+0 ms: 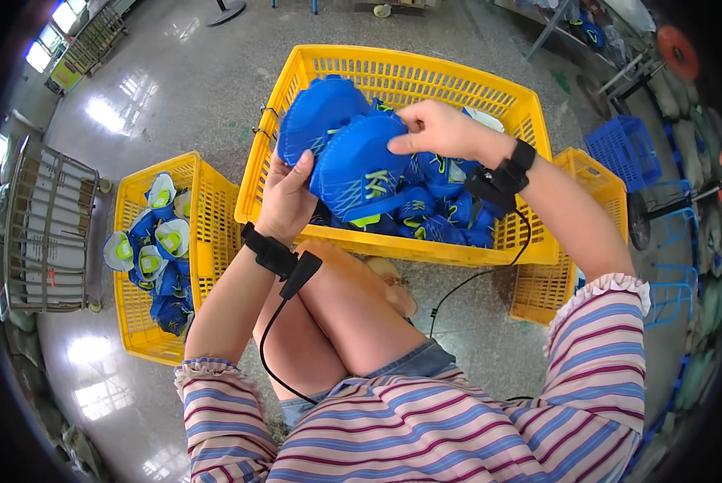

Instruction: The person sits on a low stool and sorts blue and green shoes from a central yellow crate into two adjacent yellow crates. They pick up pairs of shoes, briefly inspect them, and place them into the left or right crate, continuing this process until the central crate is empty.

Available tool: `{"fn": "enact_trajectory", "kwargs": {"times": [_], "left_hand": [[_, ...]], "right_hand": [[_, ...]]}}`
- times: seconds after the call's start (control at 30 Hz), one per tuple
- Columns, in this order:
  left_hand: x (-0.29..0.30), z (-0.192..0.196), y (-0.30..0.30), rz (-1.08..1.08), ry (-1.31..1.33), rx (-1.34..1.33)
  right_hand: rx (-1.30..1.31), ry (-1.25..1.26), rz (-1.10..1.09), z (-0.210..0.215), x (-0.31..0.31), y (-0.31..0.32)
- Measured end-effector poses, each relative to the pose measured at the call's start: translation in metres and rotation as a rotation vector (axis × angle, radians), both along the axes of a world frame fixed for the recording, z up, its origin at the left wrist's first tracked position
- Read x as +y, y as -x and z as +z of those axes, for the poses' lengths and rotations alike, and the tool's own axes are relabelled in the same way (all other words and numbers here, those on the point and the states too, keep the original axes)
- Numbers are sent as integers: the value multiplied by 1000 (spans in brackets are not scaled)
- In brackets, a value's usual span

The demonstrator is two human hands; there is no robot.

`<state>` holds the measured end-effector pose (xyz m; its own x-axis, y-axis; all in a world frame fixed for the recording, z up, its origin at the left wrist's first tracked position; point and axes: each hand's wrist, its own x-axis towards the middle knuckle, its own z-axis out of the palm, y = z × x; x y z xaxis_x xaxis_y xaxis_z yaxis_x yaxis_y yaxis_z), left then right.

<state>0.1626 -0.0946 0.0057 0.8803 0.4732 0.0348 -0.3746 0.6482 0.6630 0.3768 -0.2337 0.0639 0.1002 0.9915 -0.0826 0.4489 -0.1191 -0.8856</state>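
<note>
Two blue shoe uppers with lattice patterning and yellow-green marks are held up over a large yellow plastic basket (393,251). My left hand (287,193) grips the lower edge of the farther-left upper (316,117), its thumb showing between the two. Pinched at its top right edge by my right hand (429,129) is the nearer shoe upper (362,169), which overlaps the other; whether my left fingers also support it is hidden. Below them, several more blue shoe uppers (441,229) lie piled in the basket.
On my left stands a smaller yellow basket (204,241) of blue and white shoe uppers (164,241). Another yellow basket (538,294) sits at the right, with a blue crate (625,153) beyond it. A wheeled rack (51,233) stands far left. Cables hang from both wrist straps.
</note>
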Motion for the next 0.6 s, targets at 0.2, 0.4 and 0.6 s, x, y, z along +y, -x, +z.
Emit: {"fn": "enact_trajectory", "kwargs": {"times": [0.2, 0.4, 0.6], "left_hand": [[-19, 0, 6, -178, 12, -21], [-39, 26, 0, -363, 37, 159], [-40, 34, 13, 11, -513, 257]], "right_hand": [[790, -181, 22, -4, -13, 23], [270, -439, -452, -18, -21, 39], [123, -703, -982, -9, -78, 20]]}}
